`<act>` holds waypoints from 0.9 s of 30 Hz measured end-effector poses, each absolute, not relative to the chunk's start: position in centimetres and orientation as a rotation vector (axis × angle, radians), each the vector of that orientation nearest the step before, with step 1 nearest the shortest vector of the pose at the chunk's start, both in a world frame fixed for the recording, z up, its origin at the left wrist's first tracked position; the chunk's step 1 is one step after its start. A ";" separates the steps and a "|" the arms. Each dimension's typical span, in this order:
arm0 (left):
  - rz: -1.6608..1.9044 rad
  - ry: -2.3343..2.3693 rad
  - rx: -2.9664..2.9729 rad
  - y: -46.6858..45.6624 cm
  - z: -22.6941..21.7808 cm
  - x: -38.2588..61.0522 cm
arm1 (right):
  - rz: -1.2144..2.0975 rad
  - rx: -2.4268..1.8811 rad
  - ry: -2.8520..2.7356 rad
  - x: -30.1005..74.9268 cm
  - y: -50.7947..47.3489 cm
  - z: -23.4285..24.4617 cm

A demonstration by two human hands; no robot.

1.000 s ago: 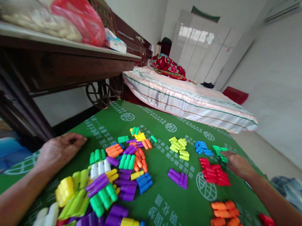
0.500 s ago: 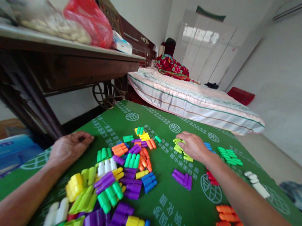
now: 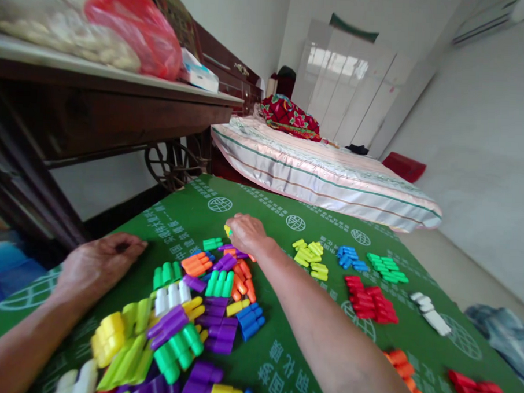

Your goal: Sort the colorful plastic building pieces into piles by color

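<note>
My right hand reaches to the far end of a mixed pile of ridged plastic toy blocks. Its fingers curl down over the blocks and hide what they grip; a bit of yellow block shows beside them. My left hand rests at the table's left side, fingers curled together, with nothing visible in it. Between my forearms the pile holds green blocks, purple blocks, orange blocks, white blocks and a blue block.
On the green table, single-colour groups lie to the right: lime blocks, blue blocks, green blocks, red blocks, white blocks and orange blocks. A sewing-machine table stands left, a bed beyond.
My right hand has moved left from the lime group to the far end of the mixed pile. My left hand stays in place on the table; the view has shifted slightly.
</note>
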State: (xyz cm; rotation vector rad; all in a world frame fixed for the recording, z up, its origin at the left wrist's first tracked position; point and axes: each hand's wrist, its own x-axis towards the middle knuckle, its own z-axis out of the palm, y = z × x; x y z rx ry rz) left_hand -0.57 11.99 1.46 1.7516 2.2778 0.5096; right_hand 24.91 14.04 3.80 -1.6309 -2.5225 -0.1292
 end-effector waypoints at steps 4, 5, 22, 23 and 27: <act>0.527 2.252 1.758 12.1 1.3 -0.7 | -0.113 -1.650 -2.462 27.7 12.9 4.8; 0.530 2.257 1.750 12.1 1.3 -0.7 | -0.109 -1.676 -2.439 29.1 12.6 5.0; 0.542 2.323 1.764 11.9 1.7 0.0 | -0.108 -2.772 -1.446 62.3 3.6 -0.1; 0.541 2.318 1.770 11.8 1.7 0.0 | -0.096 -2.786 -1.434 62.7 3.5 -0.5; 0.536 2.292 1.764 11.7 1.8 0.0 | -0.081 -2.816 -1.417 63.3 3.4 -1.5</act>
